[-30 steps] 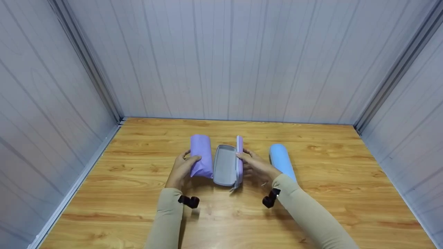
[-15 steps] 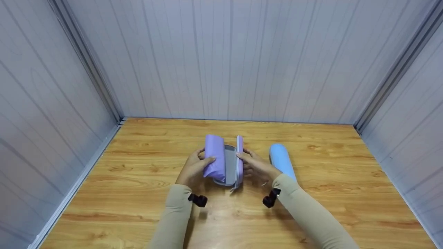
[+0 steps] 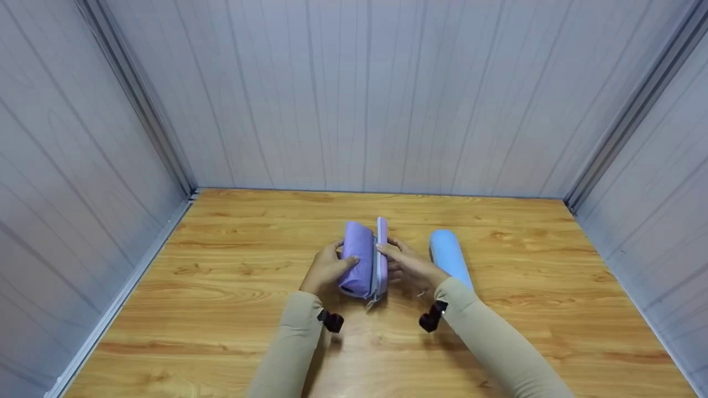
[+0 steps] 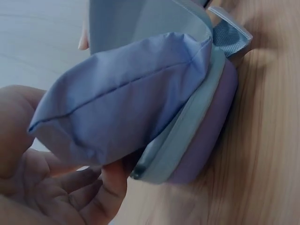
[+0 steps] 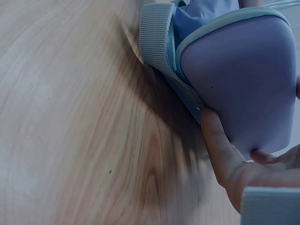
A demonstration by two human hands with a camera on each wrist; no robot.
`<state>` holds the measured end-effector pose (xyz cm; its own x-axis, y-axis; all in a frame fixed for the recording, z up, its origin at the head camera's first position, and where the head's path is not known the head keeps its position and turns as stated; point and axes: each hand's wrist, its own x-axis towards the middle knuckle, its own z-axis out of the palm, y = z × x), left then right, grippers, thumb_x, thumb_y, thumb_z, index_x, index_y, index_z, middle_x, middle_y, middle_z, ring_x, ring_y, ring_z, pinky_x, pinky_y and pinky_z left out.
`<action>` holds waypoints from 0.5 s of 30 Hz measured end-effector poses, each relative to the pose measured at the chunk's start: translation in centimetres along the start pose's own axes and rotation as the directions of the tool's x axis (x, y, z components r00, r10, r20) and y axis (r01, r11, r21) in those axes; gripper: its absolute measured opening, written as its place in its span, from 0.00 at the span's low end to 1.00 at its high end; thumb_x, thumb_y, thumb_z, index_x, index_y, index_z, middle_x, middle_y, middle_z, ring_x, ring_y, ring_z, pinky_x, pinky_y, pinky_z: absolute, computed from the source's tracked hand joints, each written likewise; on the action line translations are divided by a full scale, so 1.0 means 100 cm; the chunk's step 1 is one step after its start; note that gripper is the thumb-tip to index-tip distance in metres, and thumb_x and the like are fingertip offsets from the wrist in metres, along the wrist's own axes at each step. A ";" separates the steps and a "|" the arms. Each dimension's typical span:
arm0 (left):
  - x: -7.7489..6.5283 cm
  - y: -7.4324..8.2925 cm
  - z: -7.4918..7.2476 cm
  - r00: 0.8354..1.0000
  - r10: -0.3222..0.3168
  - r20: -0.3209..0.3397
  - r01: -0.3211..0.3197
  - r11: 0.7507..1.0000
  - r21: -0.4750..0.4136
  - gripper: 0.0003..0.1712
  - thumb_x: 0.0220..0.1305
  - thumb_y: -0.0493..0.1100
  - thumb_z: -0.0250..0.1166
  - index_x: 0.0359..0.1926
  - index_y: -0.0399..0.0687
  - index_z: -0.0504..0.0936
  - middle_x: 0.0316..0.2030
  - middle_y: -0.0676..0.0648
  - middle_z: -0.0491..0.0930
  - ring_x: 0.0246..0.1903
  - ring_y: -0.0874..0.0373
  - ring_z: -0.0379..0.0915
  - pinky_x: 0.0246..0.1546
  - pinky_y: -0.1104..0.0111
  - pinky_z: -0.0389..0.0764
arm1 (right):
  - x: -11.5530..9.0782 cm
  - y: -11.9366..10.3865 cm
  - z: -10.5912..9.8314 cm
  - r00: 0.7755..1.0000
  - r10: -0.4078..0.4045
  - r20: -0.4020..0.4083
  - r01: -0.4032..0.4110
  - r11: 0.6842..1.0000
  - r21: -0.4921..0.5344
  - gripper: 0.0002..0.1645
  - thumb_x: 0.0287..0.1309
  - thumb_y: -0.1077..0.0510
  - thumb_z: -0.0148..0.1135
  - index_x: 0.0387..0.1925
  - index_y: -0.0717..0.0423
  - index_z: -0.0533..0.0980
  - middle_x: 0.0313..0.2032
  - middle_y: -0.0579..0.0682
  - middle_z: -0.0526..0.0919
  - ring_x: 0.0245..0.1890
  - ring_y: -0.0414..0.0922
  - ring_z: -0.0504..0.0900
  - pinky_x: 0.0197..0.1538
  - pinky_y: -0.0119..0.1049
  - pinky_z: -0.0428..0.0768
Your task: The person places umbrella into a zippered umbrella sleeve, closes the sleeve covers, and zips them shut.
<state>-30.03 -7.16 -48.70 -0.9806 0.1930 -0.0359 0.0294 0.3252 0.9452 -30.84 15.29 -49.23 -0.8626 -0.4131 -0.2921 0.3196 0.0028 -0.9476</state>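
My left hand (image 3: 326,269) grips a soft purple fabric bundle (image 3: 358,251), its thumb on top. In the left wrist view the bundle (image 4: 126,93) shows a long seam and creased end, tilted inside the opened zip case. That case has a purple shell (image 5: 239,79), grey lining (image 4: 140,23), pale zip edge (image 4: 187,136) and a ribbed strap loop (image 5: 156,35). Its lid (image 3: 383,249) stands upright at the right, held by my right hand (image 3: 412,265) with the thumb over the edge. The bundle hides most of the case's lower half in the head view.
A blue rounded, elongated object (image 3: 451,258) lies on the wooden table (image 3: 221,309) just right of my right hand, partly covered by my forearm. Pale panelled walls (image 3: 354,99) enclose the table at the back and both sides.
My left hand has carried the purple bundle rightward, from beside the case to over and into its lower half, tilting it. My right hand has stayed on the lid.
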 end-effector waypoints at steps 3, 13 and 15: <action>0.002 0.000 0.003 0.999 0.031 -0.011 -0.030 0.997 0.066 0.34 0.65 0.38 0.65 0.68 0.27 0.67 0.52 0.30 0.80 0.49 0.42 0.80 0.51 0.55 0.80 | 0.000 0.000 0.000 1.000 0.003 -0.006 -0.003 1.000 0.003 0.52 0.68 0.41 0.59 0.79 0.48 0.40 0.57 0.66 0.77 0.53 0.58 0.80 0.57 0.52 0.76; 0.004 -0.001 0.013 0.990 0.127 -0.053 -0.115 0.975 0.192 0.30 0.64 0.37 0.65 0.64 0.26 0.71 0.51 0.30 0.80 0.51 0.40 0.78 0.54 0.51 0.77 | -0.002 -0.002 0.001 1.000 0.010 -0.004 -0.010 1.000 -0.012 0.50 0.70 0.41 0.57 0.79 0.47 0.40 0.59 0.69 0.75 0.56 0.61 0.79 0.59 0.54 0.75; 0.003 -0.002 0.015 0.989 0.131 -0.063 -0.114 0.969 0.217 0.30 0.65 0.37 0.66 0.64 0.26 0.70 0.52 0.29 0.79 0.51 0.39 0.77 0.55 0.51 0.77 | -0.002 -0.002 0.000 1.000 0.006 0.001 -0.006 1.000 -0.017 0.51 0.70 0.41 0.57 0.79 0.48 0.40 0.60 0.69 0.74 0.57 0.62 0.77 0.60 0.55 0.74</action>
<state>-30.07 -5.78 -49.35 -0.9786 0.1751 0.1084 0.1826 0.4943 0.8499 -30.72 15.35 -48.92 -0.8601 -0.4142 -0.2979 0.3181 0.0212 -0.9478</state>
